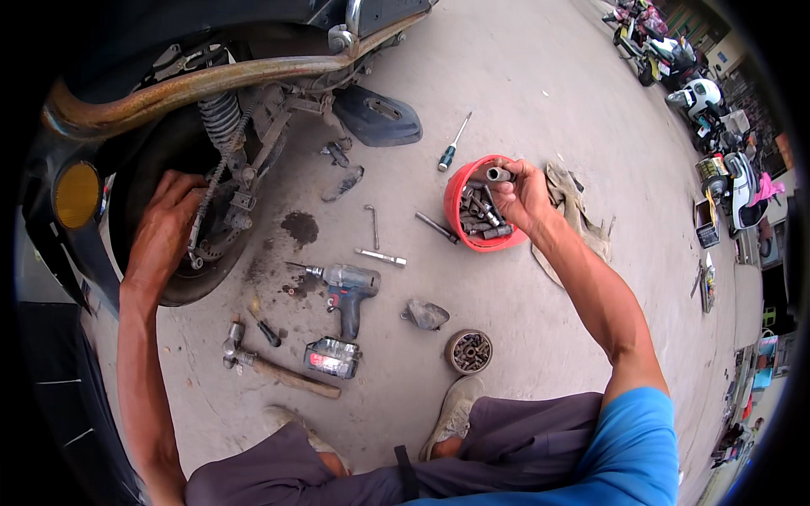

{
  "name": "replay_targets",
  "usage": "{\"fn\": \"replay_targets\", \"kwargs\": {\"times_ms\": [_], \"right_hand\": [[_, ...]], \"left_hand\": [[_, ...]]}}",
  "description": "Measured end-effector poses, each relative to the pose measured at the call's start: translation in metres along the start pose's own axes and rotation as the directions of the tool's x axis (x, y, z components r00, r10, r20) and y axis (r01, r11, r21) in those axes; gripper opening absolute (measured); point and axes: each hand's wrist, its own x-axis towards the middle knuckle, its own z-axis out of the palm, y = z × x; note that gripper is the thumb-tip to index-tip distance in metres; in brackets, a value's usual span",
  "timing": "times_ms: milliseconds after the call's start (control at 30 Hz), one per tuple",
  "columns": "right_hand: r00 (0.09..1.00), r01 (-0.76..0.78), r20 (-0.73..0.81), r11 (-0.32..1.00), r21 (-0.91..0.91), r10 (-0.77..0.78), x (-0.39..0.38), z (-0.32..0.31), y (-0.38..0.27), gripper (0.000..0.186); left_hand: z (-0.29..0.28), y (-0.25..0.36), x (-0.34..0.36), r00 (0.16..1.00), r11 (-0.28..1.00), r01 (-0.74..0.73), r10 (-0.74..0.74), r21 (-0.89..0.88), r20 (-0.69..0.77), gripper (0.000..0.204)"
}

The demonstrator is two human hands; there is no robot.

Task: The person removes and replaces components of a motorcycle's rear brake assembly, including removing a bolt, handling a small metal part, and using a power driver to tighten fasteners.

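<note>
My left hand [164, 223] is at the scooter's wheel [207, 287], its fingers bent beside the shock absorber spring [221, 126] and a thin cable. The fingertips are hidden, so what they grip cannot be made out. My right hand [525, 196] is closed on a metal socket [499, 174], its hollow end visible, above the far right rim of a red bucket [454, 190]. Inside the bucket lie several sockets [483, 221] and metal tools. A dark metal rod [434, 226] lies against the bucket's left side.
On the ground lie a screwdriver [454, 145], an L-shaped wrench [374, 226], a metal bar tool [381, 257], a cordless impact wrench [346, 291], a hammer [278, 371] and a round tin of small fasteners [469, 351]. Cloth [582, 223] lies beside the bucket. Scooters [700, 97] stand far right.
</note>
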Motion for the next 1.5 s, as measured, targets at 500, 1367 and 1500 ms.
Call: {"fn": "replay_targets", "kwargs": {"times_ms": [500,1367,1500], "right_hand": [[0.887,0.040,0.391,0.804,-0.593,0.244,-0.042,0.210,0.132,0.041],[0.844,0.489,0.536,0.370,-0.790,0.029,-0.011,0.272,0.213,0.031],[0.689,0.725,0.714,0.112,-0.680,-0.126,-0.011,0.268,0.216,0.030]], "left_hand": [[0.009,-0.018,-0.028,0.973,0.974,0.145,-0.172,-0.171,-0.153,0.029],[0.031,0.011,-0.091,0.665,0.376,0.435,-0.747,-0.818,0.011,0.020],[0.025,0.021,-0.087,0.679,0.218,0.443,-0.715,-0.870,0.166,0.022]]}}
